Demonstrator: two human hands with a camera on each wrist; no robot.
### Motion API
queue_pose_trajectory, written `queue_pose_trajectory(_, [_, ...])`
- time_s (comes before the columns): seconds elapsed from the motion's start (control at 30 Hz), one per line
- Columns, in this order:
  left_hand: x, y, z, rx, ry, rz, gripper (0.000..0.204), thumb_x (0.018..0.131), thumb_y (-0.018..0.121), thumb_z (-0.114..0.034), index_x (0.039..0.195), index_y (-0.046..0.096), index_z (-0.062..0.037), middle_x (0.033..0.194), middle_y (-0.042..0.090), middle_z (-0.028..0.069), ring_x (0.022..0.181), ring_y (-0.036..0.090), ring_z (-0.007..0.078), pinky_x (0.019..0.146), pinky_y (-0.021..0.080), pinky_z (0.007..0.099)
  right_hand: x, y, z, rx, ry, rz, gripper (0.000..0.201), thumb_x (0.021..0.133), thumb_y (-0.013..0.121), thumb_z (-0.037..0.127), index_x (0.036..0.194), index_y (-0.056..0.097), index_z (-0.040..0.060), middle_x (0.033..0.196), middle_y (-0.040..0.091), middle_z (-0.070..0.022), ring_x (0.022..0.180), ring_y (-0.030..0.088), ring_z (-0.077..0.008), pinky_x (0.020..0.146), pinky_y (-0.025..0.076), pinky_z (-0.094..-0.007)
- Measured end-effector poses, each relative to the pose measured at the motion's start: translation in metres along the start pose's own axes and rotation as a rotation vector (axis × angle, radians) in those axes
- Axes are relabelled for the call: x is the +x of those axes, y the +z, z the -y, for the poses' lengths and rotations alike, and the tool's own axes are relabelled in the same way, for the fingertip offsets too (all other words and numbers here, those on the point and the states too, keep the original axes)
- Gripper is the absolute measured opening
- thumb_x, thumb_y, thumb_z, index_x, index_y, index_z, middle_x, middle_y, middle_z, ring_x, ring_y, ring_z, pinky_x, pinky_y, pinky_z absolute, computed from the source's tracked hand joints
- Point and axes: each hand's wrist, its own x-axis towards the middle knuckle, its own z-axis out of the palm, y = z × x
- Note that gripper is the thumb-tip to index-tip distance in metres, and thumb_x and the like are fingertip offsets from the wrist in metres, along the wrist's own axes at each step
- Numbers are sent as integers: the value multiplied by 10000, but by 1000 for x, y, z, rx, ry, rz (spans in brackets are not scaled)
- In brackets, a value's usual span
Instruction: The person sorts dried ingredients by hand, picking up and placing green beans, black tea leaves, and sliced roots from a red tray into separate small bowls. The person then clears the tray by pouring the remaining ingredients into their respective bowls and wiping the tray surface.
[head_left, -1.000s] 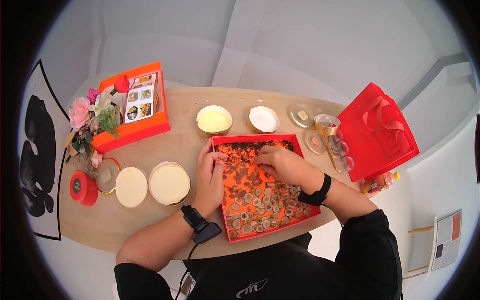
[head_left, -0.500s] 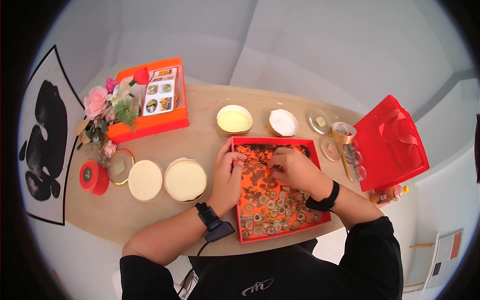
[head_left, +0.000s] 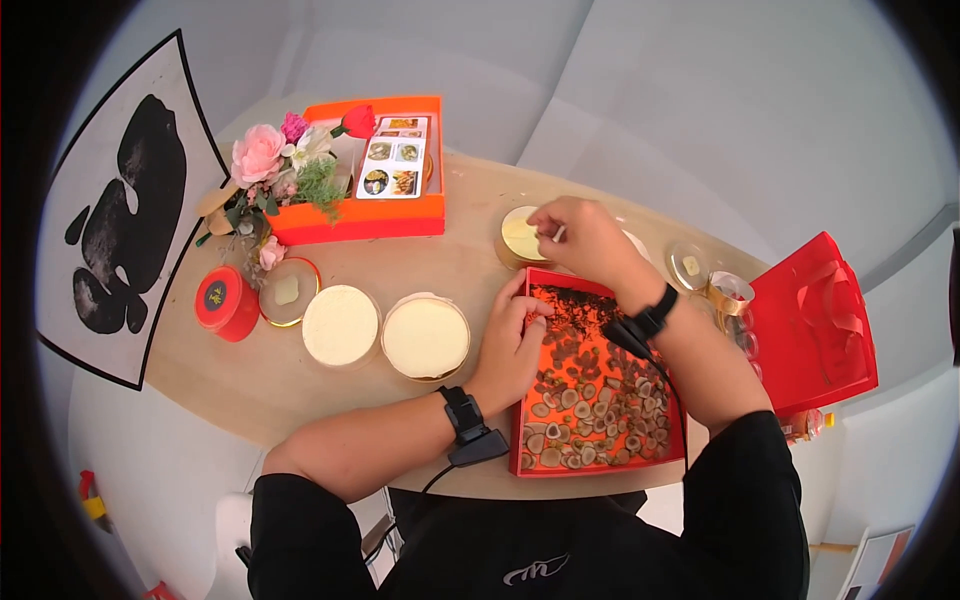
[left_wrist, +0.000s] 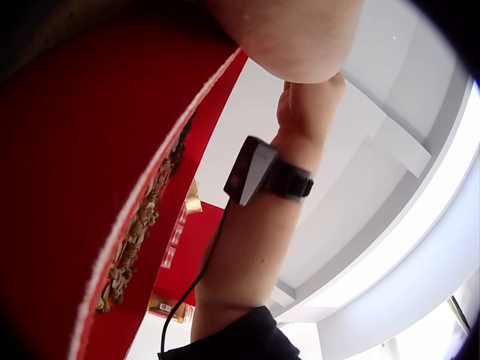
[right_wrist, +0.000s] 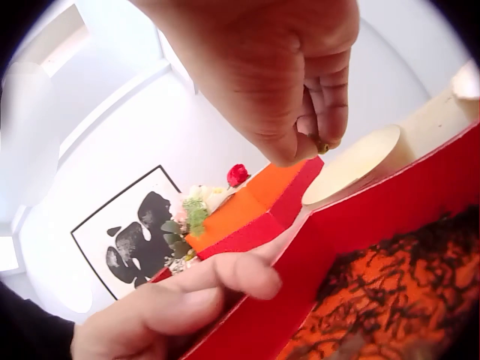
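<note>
My left hand (head_left: 507,350) grips the left wall of a shallow red box (head_left: 520,420), its fingers hooked over the rim in the right wrist view. Dark thin shreds (head_left: 575,303), reddish-brown pieces (head_left: 567,358) and round tan dried slices (head_left: 590,420) lie on the box's orange floor. My right hand (head_left: 585,235) is raised beyond the box's far wall, over a round tub with a pale yellow top (head_left: 519,238). Thumb and fingertips pinch a small yellow-brown piece (right_wrist: 323,147) close above the tub; I cannot tell its kind.
Two cream-topped round tubs (head_left: 426,338) stand left of the box, near a red canister (head_left: 228,305) and a clear lid (head_left: 290,291). An orange box (head_left: 360,217) with flowers (head_left: 258,155) sits at the back left. Gold ribbon (head_left: 730,292) and a red lid (head_left: 810,330) lie right.
The right hand has lifted from inside the red box and moved away, over the yellow-topped tub, with a small piece in its fingertips. My left hand stays at the wall; the head view has shifted.
</note>
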Motion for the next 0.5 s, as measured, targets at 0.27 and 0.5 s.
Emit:
queue_pose_trajectory(0.27, [1,0,4,-2,6,11,161,1189,612,-90,1297,704,-14,1847,428,325,1660,516,453,1334,442,502,0,-7,-25,98,111,-31,277,1037,803,-9,1308,851,-38,1183,891,-235,1107,880,-332,974,692,-433])
queue_pose_trajectory(0.5, [1,-4,-3,44,-17,31,185,1183,584,-66,1310,715,-34,1865,423,299,1658,526,408,1293,477,466,-103,-50,7,-107,-12,183,314,1012,819,-5,1322,859,14,1182,877,-185,1061,848,-378,963,678,-459])
